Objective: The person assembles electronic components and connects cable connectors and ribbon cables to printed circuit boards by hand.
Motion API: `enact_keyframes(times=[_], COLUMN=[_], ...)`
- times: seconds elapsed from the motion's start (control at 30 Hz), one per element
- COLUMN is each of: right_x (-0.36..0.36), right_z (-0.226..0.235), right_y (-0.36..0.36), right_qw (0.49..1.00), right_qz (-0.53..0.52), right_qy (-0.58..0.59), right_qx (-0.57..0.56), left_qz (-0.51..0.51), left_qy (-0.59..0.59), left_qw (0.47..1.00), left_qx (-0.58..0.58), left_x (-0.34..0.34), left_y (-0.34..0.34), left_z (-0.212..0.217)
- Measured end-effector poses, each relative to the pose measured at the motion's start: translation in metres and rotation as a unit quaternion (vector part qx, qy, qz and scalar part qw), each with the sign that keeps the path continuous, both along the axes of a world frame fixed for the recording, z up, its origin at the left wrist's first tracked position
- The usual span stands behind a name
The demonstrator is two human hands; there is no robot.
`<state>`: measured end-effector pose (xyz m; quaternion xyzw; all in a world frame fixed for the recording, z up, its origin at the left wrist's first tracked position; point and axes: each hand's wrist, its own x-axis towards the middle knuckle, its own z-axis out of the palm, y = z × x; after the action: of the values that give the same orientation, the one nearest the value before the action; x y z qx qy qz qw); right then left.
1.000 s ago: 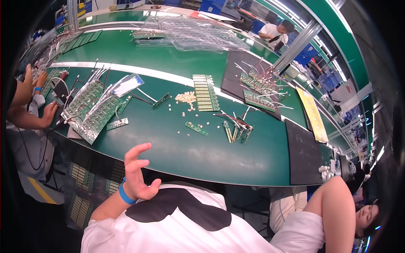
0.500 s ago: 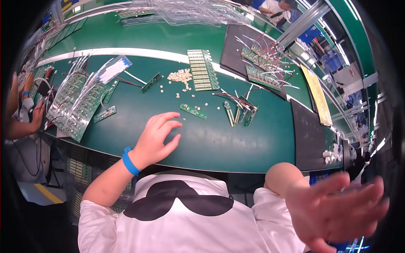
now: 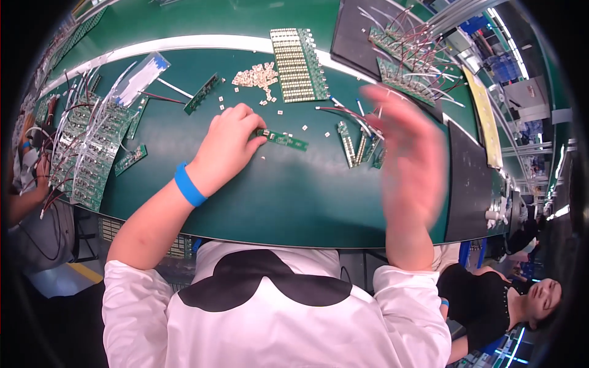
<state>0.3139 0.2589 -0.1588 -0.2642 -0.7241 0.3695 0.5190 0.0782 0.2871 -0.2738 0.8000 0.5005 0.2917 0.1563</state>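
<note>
Dark-green flat worktable [image 3: 294, 202]: bare R hand [image 3: 411, 153], newly in over right side, blurred, looks open & empty; L hand [image 3: 230, 138] has just pinched slim green PCB strip [image 3: 287, 141] at centre, so part's held.

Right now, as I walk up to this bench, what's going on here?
A person sits at a green table with bare hands. The left hand pinches one end of a small green circuit board between thumb and fingers. The right hand is blurred and seems empty, partly covering a few wired board strips. Beyond the held board lie a heap of small pale pieces and a larger striped panel.
</note>
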Motion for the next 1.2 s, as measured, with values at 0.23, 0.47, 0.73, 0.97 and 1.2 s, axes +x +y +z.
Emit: enact_keyframes(times=[0.23, 0.47, 0.73, 0.97, 1.2], right_x=[-0.005, -0.002, 0.009, 0.014, 0.048], right_z=[-0.087, -0.076, -0.07, -0.053, -0.083], right_y=[0.024, 0.018, 0.014, 0.027, 0.085], right_qw=[0.932, 0.964, 0.93, 0.832, 0.844], right_qz=[-0.086, -0.057, 0.018, 0.128, -0.287], right_qy=[-0.35, -0.203, -0.148, -0.225, -0.439], right_qx=[0.028, -0.164, -0.335, -0.49, 0.108], left_qz=[0.011, -0.056, -0.243, -0.321, -0.195], left_qy=[-0.302, -0.229, -0.108, -0.203, -0.4], left_qw=[0.925, 0.97, 0.959, 0.92, 0.839], left_qx=[-0.231, -0.055, 0.101, -0.095, -0.313], left_x=[0.011, 0.026, 0.02, 0.022, 0.018], left_y=[0.002, -0.001, 0.007, -0.004, -0.005], left_z=[-0.002, 0.025, 0.019, 0.009, 0.009])
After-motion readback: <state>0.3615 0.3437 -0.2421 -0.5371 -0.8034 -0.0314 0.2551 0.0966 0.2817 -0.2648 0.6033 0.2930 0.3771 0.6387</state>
